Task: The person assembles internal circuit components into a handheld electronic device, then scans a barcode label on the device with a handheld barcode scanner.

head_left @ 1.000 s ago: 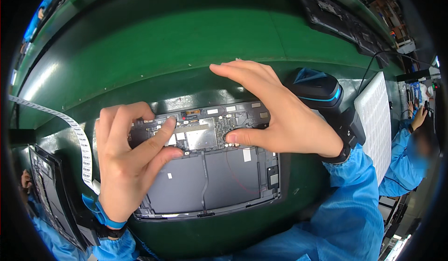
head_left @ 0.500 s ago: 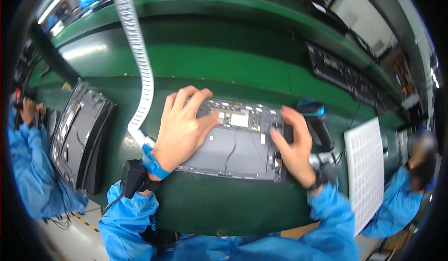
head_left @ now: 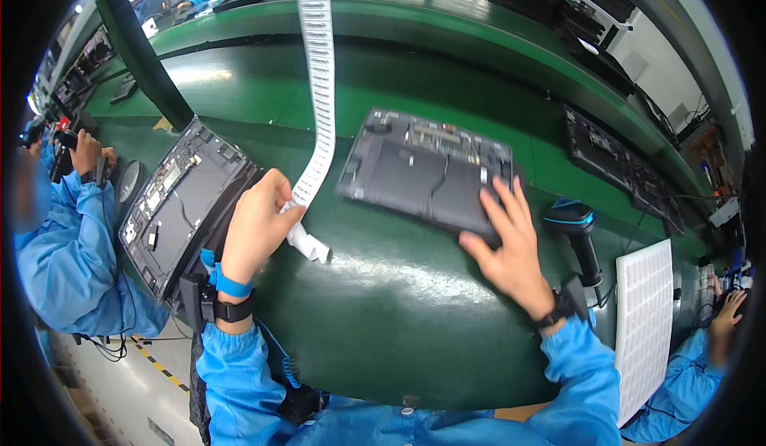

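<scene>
Set aslant on the green surface (head_left: 375,330), a dark grey laptop base (head_left: 399,179), uncovered, inner side up; right end nearer than the left; along the far part, a narrow circuit board (head_left: 443,142) with pale patches; from there toward the near edge, across broad dark panels, a thin dark cable (head_left: 440,178); near right corner partly covered; just left, not touching, a long white label strip (head_left: 321,87), dark marks in rows; running down from above, bending leftward, pinched near the bottom; tail loosely curled.
</scene>
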A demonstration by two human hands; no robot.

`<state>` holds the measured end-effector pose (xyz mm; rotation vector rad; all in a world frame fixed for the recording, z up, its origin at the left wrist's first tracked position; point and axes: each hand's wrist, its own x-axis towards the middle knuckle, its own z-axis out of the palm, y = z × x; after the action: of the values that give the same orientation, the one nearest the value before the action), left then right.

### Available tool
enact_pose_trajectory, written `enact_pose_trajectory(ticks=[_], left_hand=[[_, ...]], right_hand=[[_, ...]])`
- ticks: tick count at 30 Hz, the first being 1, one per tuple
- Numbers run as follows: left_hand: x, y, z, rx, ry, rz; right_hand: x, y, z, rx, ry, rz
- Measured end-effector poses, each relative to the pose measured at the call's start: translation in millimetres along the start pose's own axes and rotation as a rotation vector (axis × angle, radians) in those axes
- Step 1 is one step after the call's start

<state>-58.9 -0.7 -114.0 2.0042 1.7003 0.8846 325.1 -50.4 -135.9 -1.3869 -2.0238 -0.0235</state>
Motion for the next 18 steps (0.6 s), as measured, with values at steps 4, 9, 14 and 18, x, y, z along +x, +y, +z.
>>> enact_pose_trajectory(ticks=[4, 9, 14, 18], left_hand=[[10, 22, 5, -0.570, 0.003, -0.106], [3, 29, 23, -0.911, -0.076, -0.071], [2, 18, 41, -0.796, -0.132, -0.046], [-5, 27, 42, -0.686, -0.141, -0.033]], right_hand=[[69, 43, 34, -0.010, 0.073, 0.105], [121, 48, 70, -0.013, 0.422, -0.010], [87, -47, 88, 0.680, 0.175, -0.027], [70, -79, 85, 0.869, -0.006, -0.054]])
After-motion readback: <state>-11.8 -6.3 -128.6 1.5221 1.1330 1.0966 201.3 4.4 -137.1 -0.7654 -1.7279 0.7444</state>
